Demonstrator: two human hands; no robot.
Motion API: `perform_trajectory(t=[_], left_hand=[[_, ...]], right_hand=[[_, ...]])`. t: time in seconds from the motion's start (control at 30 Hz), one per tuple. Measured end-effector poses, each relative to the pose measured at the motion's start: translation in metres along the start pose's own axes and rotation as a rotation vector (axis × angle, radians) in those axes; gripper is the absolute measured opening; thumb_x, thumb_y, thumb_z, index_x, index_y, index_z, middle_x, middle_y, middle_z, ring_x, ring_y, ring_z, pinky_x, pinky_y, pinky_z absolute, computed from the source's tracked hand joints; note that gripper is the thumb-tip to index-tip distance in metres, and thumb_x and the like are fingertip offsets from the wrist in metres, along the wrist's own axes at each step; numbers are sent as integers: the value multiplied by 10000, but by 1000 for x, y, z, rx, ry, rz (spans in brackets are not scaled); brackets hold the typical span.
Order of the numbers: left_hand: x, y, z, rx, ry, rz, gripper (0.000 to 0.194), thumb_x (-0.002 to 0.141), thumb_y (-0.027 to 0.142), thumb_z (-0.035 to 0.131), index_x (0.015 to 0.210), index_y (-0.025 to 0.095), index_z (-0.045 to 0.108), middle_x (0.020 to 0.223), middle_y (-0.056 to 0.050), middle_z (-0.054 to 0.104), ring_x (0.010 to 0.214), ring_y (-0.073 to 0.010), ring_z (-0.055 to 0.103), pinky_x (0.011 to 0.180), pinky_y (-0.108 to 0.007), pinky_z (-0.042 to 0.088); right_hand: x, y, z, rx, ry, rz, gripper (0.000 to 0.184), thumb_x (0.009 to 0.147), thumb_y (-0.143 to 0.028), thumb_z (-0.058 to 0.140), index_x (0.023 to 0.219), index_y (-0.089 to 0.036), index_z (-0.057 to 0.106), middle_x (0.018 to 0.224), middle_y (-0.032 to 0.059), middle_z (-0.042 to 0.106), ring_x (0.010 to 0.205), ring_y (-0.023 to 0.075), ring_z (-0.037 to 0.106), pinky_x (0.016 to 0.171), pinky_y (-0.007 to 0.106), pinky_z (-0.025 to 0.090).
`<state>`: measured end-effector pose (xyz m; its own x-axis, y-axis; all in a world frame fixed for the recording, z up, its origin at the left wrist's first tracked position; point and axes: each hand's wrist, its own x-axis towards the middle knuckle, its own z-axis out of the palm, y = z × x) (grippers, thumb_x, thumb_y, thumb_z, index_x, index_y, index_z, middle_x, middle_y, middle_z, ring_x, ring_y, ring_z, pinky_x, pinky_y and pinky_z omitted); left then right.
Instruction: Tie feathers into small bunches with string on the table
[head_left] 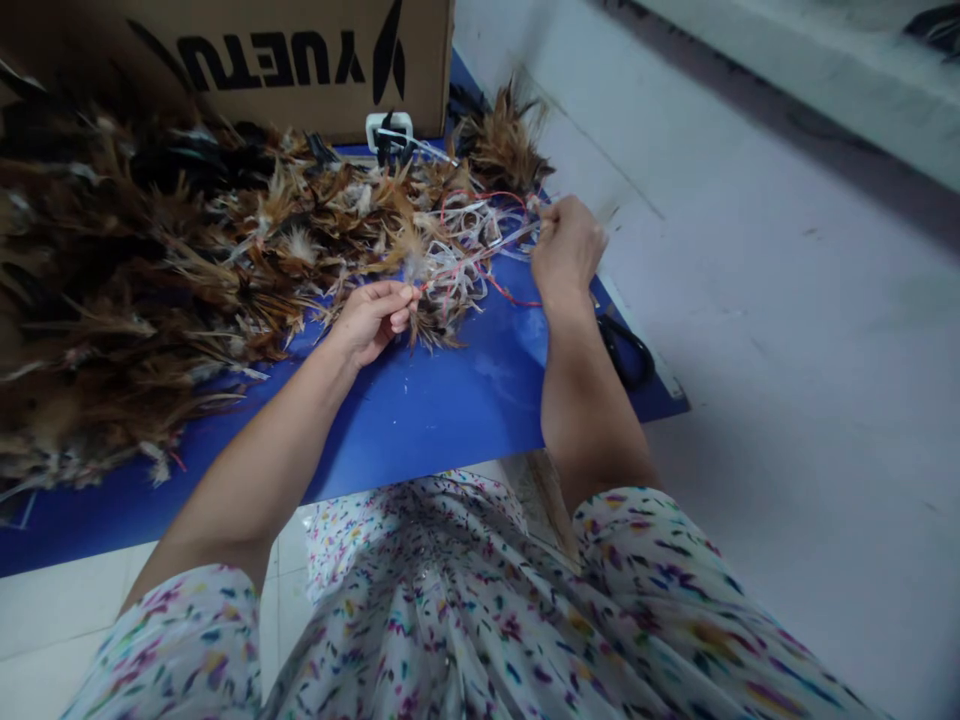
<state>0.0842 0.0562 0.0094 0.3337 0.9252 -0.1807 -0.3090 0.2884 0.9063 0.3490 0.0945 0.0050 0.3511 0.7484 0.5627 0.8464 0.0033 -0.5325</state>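
We have the red string (474, 261) stretched above the bench (420, 420), just past the near edge of the feathers (225, 250), with a hand at each end. Our left hand (375, 318) pinches its near end between thumb and fingertips; the fingers of our right hand (568, 245) are curled tight and appear to grip the far stretch, though blur hides exactly how.

The likeliest trouble, we judge, is a snag: the white strands (459, 238) lie in loose loops under and around the string, so a further pull could drag them into a knot. Slack red loops on either side of the taut stretch could also catch on a quill. Our left pinch is small, right at the fingertips, so a hard tug from the right might slip the string free. A feather tuft (435, 328) just beside the left fingertips could get trapped too.

As for direction, the taut stretch's long axis runs aslant: from the left fingertips it heads rightward and away from us, toward the wall (750, 330). It looks nearly straight there, while the slack parts curve and point no one way.
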Motion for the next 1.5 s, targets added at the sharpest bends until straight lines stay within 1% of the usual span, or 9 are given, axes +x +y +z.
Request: perform_trajectory(t=[0.13,0.2,0.3,0.43,0.53,0.9,1.03,1.23,1.5], left_hand=[[-1,0,0,-13,-6,5,90,758,81,726,674,101,699,593,-9,624,395,3,389,384,-122,301],[-1,1,0,-27,-14,16,96,766,80,718,674,100,696,594,-7,622,396,4,383,388,-120,304],[-2,2,-1,-49,-25,24,92,773,93,726,688,104,693,596,2,617,395,7,372,390,-117,307],[-4,3,-1,-67,-36,16,122,775,120,755,683,108,675,607,10,614,394,11,367,389,-115,304],[-6,3,-2,-86,-36,7,113,792,108,739,696,105,680,610,8,619,391,11,376,390,-113,305],[-8,2,-3,-131,-25,12,132,823,83,707,697,85,666,603,6,614,388,9,374,388,-118,291],[-7,5,-7,-137,12,68,136,807,139,752,708,109,663,611,25,602,390,-6,399,391,-137,313],[-8,12,-16,-162,160,145,143,768,161,805,718,136,674,629,34,621,469,-33,523,462,-140,413],[-20,22,-29,-218,140,212,161,804,123,767,696,134,648,632,27,617,502,-51,561,492,-156,461]], right_hand=[[-11,-23,6,287,-256,-348,228,965,-370,551,1125,-259,669,1205,105,693,1186,283,581,982,473,473],[-20,-39,9,450,-437,-443,273,922,-383,602,1151,-259,683,1214,83,706,1163,264,602,954,435,495],[-33,-56,13,607,-612,-488,345,834,-328,645,1159,-221,691,1171,72,725,1077,237,648,921,395,503],[-37,-60,13,619,-705,-422,217,834,-262,568,934,-172,739,838,42,734,770,169,638,762,324,487],[-34,-58,10,618,-690,-375,198,852,-270,572,859,-176,745,698,13,690,666,146,594,692,301,457],[-26,-52,0,607,-572,-251,182,851,-223,584,874,-182,760,667,5,687,638,150,620,685,295,476],[-25,-48,2,560,-519,-234,199,841,-205,574,903,-178,760,689,14,708,628,161,639,678,307,484],[-23,-41,5,509,-470,-225,221,846,-208,561,941,-185,759,733,21,739,650,171,673,715,325,518],[-17,-27,6,360,-334,-255,244,851,-157,545,961,-197,759,780,42,751,730,203,706,735,334,527]])
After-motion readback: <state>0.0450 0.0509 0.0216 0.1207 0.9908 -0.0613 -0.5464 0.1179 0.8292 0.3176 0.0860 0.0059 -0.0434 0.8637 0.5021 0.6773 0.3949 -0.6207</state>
